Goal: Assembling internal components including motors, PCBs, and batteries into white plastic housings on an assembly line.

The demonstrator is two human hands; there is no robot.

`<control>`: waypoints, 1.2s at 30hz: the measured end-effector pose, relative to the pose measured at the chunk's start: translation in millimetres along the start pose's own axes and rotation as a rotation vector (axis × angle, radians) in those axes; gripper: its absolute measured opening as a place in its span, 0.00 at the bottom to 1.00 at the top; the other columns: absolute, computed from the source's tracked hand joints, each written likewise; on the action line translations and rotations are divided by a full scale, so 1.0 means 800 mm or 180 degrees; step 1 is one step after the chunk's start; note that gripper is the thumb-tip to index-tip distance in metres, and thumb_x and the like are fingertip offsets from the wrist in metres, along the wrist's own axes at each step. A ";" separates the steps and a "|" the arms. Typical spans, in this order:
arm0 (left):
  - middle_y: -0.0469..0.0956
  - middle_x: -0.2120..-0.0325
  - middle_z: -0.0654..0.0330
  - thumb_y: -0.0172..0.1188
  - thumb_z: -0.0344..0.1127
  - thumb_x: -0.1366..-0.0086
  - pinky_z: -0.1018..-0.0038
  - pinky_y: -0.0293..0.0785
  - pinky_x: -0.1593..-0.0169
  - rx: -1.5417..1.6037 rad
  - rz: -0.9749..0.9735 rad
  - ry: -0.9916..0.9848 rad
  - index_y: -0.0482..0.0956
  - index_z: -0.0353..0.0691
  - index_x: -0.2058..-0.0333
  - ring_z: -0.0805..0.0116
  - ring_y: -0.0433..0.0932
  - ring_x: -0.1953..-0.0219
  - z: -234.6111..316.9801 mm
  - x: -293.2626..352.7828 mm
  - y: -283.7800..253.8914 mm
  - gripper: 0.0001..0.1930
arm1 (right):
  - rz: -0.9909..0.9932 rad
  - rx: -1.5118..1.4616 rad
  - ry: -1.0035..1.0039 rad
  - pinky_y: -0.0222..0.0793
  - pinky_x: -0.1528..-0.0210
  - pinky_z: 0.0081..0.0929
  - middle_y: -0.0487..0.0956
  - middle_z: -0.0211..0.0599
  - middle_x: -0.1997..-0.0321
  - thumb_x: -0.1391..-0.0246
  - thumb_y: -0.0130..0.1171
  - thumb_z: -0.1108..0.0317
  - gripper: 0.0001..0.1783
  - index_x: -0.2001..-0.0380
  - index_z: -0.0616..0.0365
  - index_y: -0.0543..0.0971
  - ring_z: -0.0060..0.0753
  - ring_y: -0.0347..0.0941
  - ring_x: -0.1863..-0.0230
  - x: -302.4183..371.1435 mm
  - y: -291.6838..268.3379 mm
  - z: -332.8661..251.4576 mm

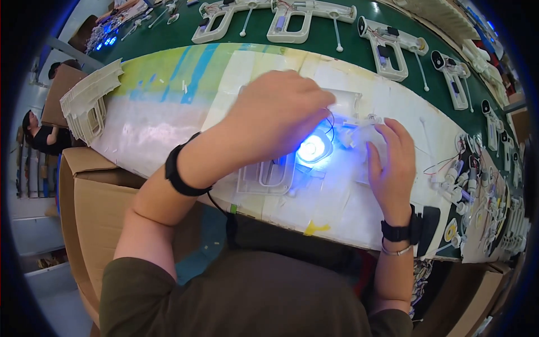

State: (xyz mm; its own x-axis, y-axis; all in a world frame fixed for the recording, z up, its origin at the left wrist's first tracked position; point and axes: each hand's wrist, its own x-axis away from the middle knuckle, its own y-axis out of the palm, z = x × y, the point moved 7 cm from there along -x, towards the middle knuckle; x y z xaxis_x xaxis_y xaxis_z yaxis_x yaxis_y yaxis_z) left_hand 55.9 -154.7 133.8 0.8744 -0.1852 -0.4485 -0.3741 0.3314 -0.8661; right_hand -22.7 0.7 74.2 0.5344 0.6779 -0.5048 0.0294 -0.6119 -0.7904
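My left hand [278, 115] lies over a clear plastic gun-shaped housing [269, 177] on the white work mat [168, 123], fingers curled down on its upper part. A bright blue light [312, 149] glows just under the hand. My right hand [390, 163] rests beside it, fingertips on a small white part with thin wires [359, 129]. Whether either hand grips tightly is partly hidden.
Several white gun-shaped shells [292, 22] with wiring lie in a row on the green bench at the back and right. A stack of white shells [90, 104] sits left. Small wired parts [466, 180] cluster at right. A cardboard box [95, 208] stands lower left; a person [39, 135] sits far left.
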 end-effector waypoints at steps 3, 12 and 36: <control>0.76 0.70 0.56 0.63 0.34 0.47 0.68 0.71 0.65 -0.0176 0.0405 -0.0646 0.78 0.38 0.63 0.57 0.74 0.67 -0.020 0.053 -0.029 0.13 | -0.0028 -0.0440 0.0043 0.63 0.46 0.39 0.71 0.48 0.49 0.58 0.62 0.74 0.21 0.57 0.58 0.72 0.51 0.67 0.48 0.003 -0.006 -0.008; 0.77 0.72 0.55 0.59 0.49 0.42 0.67 0.71 0.68 -0.0329 0.0123 -0.2243 0.78 0.36 0.65 0.57 0.76 0.70 -0.106 0.142 -0.002 0.19 | -0.0244 -0.0277 -0.0072 0.61 0.44 0.42 0.69 0.49 0.46 0.52 0.59 0.72 0.20 0.53 0.58 0.72 0.54 0.65 0.45 -0.010 0.034 -0.001; 0.73 0.81 0.53 0.57 0.42 0.41 0.62 0.67 0.73 -0.0511 0.0087 -0.2534 0.72 0.35 0.80 0.52 0.73 0.77 -0.111 0.128 0.015 0.16 | -0.0341 -0.0636 -0.0091 0.60 0.43 0.42 0.72 0.48 0.53 0.51 0.57 0.73 0.20 0.53 0.59 0.72 0.55 0.64 0.47 -0.002 0.038 0.005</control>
State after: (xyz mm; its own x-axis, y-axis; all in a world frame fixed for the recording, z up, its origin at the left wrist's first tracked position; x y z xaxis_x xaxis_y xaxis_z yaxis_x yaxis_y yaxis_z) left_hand 113.5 -251.7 58.3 0.7993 0.5547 -0.2310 -0.3855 0.1783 -0.9053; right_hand -26.3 -17.6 49.6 0.4951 0.7528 -0.4337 0.2529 -0.6025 -0.7570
